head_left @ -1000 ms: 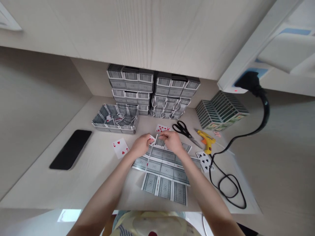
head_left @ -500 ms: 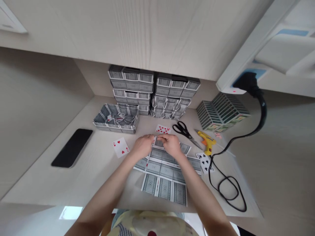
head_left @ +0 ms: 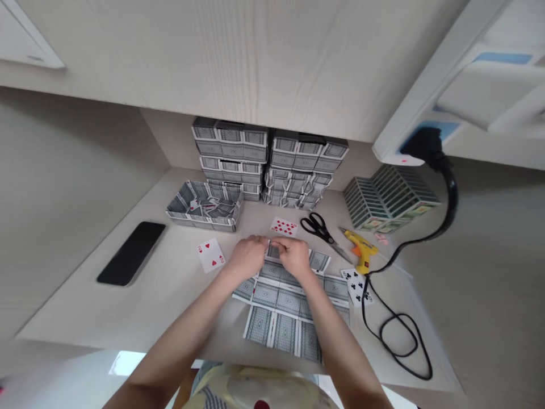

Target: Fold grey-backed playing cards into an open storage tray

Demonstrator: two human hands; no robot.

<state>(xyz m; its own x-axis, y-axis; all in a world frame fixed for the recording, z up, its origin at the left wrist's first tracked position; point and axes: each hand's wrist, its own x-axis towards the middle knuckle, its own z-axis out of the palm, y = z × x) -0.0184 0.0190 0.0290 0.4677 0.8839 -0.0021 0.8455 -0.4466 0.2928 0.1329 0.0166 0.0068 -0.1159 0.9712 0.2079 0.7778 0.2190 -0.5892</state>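
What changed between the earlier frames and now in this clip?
The left hand and right hand drew together; they now meet at the far edge of the card sheet, covering the red card face seen there earlier. Nothing visibly let go. The phone, scissors, glue gun and two of hearts stayed put.

the hearts card reads "2", the diamonds card shows red pips, the clubs card black ones.
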